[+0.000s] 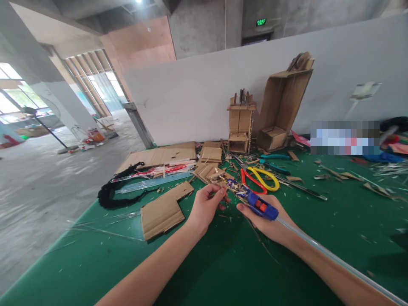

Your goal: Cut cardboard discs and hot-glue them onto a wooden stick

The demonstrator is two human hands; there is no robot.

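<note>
My right hand is wrapped round a blue glue gun flecked with scraps, its nozzle pointing forward and left. A long clear glue stick runs out of its back end along my right forearm. My left hand is pinched close to the nozzle; what sits between its fingertips is too small to make out. Just beyond the gun lie scissors with one red and one yellow handle. Cut cardboard pieces lie past my left hand, and an L-shaped cardboard piece rests to its left.
Two cardboard structures, a small one and a taller one, stand at the back against a white partition. Teal-handled pliers lie before them. Black yarn, clear sticks and plastic packets lie on the left of the green table.
</note>
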